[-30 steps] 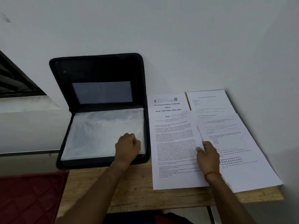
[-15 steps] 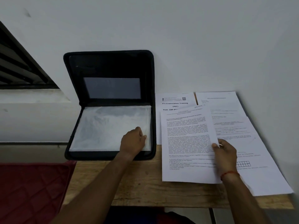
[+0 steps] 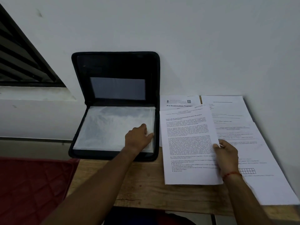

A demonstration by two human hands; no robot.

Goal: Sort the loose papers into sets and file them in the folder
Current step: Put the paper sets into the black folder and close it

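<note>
Left hand (image 3: 138, 139) curled, right hand (image 3: 227, 154) pinching sheet (image 3: 186, 143)

Folder (image 3: 116, 65) by the left hand (image 3: 138, 138) looks like matt black cloth or some synthetic, can't tell which, with a duller grey panel inside the lid. The plastic sleeve (image 3: 105, 127) that hand pinches is clear-ish, hazy and crinkled, with a soft sheen. The sheet (image 3: 188, 140) in the right hand (image 3: 227, 153) is plain white paper, matt and smooth, same as the papers (image 3: 235, 124) lying beyond that hand. Worktop (image 3: 146, 184) below both hands is bare light wood with rough grain and a crack showing. There's a thin red thread (image 3: 231, 174) on the right wrist. The red surface (image 3: 32, 184) left of the left arm has a quilted diamond pattern and a faint gloss.
</note>
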